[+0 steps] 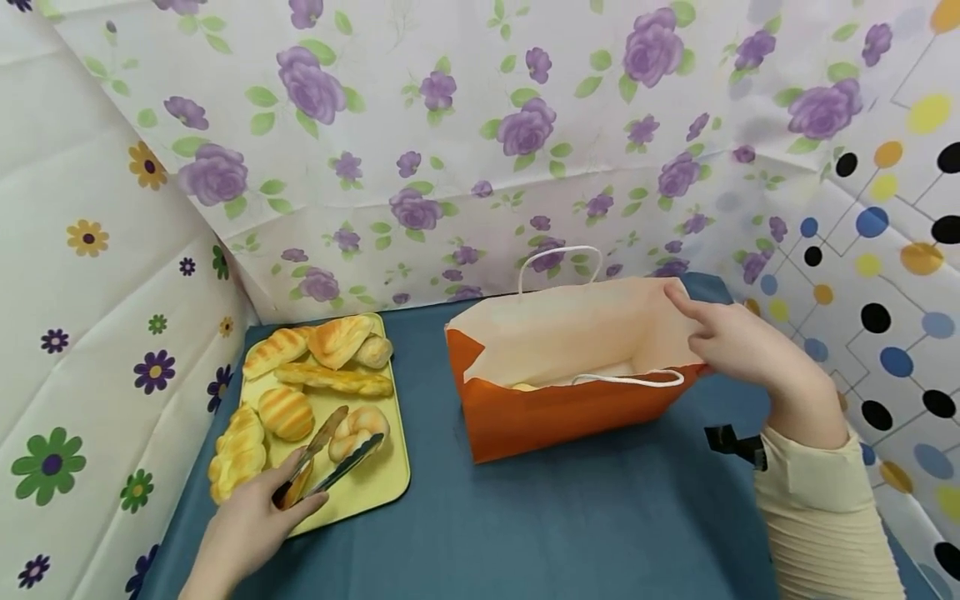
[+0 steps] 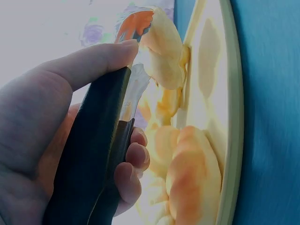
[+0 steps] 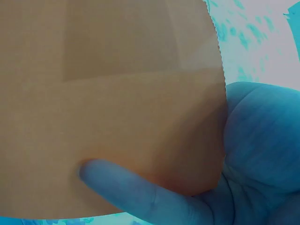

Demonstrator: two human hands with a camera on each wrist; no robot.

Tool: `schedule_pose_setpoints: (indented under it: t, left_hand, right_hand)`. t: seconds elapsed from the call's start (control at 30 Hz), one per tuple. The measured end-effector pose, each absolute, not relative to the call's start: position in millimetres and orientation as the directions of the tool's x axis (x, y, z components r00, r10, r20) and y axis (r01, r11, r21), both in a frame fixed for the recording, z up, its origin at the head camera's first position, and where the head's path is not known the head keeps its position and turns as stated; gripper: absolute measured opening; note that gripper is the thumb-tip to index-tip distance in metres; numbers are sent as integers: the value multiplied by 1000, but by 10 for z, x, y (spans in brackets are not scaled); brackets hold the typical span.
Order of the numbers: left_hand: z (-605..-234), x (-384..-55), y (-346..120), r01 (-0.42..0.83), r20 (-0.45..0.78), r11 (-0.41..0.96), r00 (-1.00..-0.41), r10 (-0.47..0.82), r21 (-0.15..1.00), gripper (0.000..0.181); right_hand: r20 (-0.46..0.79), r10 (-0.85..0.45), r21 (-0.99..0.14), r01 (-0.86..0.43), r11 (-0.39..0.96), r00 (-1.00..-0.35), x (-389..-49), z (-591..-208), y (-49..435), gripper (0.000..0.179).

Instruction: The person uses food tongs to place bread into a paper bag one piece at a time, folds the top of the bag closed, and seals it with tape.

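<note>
At the lower left of the head view, my left hand (image 1: 251,518) grips a pair of tongs (image 1: 318,442) with dark handles. The two tong arms straddle a knotted bread roll (image 1: 362,427) on the yellow tray (image 1: 382,487). In the left wrist view, the fingers (image 2: 136,157) curl round the handle and the tong tip lies against the bread (image 2: 161,51). My right hand (image 1: 738,342) holds the right side of an orange paper bag (image 1: 570,421) at its rim. One digit (image 3: 140,190) lies along the bag's paper in the right wrist view.
More breads share the tray: a striped round bun (image 1: 287,412), a long twisted stick (image 1: 333,380), a braided loaf (image 1: 238,454) and several others at the back. The bag stands with its mouth open and two white handles (image 1: 558,252). Patterned sheets wall the blue table (image 1: 525,533).
</note>
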State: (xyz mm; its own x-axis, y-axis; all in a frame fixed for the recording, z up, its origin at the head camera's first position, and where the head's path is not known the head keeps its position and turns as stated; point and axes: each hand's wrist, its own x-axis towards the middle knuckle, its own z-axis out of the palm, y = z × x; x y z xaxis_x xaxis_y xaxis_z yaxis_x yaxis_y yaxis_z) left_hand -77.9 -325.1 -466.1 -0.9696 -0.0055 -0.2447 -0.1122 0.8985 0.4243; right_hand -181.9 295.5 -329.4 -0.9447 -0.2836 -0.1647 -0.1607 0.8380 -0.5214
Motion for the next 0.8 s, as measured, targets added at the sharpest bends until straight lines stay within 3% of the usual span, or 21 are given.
schedule_pose_setpoints:
  t: [0.8]
  left_hand:
    - [-4575, -833, -3101, -40, -86, 814, -996, 12, 579, 95]
  right_hand:
    - [-180, -247, -502, -127, 856, -952, -1869, -3321, 2935, 76]
